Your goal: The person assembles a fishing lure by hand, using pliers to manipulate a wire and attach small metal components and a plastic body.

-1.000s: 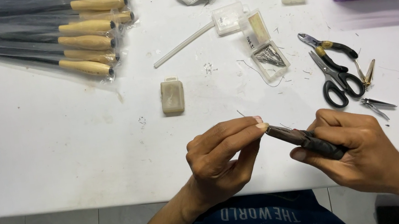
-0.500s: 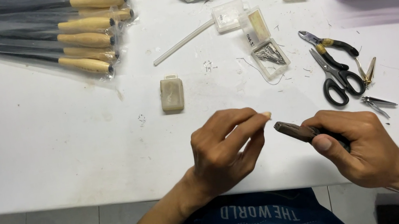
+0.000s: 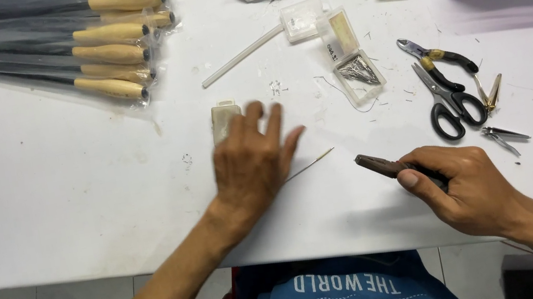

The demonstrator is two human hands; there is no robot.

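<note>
My right hand (image 3: 469,189) grips small dark pliers (image 3: 391,167), jaws shut and empty. My left hand (image 3: 249,163) lies flat and open beside a thin wire (image 3: 310,164) on the white table (image 3: 57,192), fingertips touching a pale block (image 3: 223,117). I judge it a pick-up step; lifting something so thin calls for a fine pinch.

The bench (image 3: 58,199) is a matt white surface, smooth, faintly scuffed and dotted with tiny metal scraps. At eleven o'clock lies a bundle of tools (image 3: 98,48) with pale bare-wood handles, wrapped in glossy clear plastic film. The small block (image 3: 223,117) under the left hand's (image 3: 251,166) fingertips looks like dull cream plastic. A thin needle (image 3: 312,162) beside it glints like bare metal. The right hand (image 3: 464,185) grips dark matt pliers (image 3: 385,166). At two o'clock, scissors (image 3: 447,98) pair shiny steel blades with glossy black plastic handles.
</note>
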